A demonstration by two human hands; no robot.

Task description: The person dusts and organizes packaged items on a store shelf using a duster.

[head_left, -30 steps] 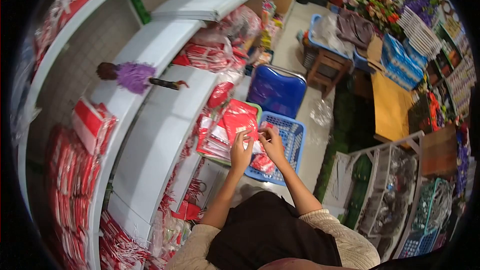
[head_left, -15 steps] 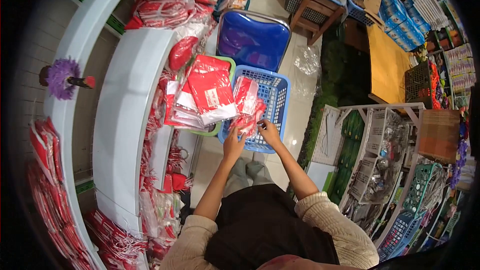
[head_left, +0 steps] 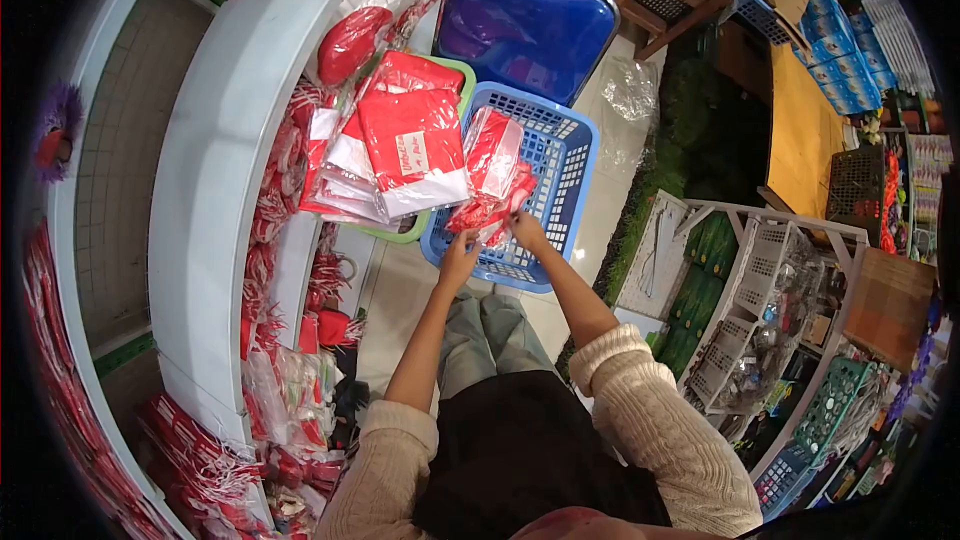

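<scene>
Both hands outstretched, gripping red packet over blue basket

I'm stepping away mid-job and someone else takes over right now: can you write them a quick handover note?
Hands: left hand and right hand both pinch a small red packet over the near edge of the blue basket.
Done: a few wrapped red packets lie in that basket.
Left, it seems: the stack of red-and-white packs in the green basket beside it.
</scene>
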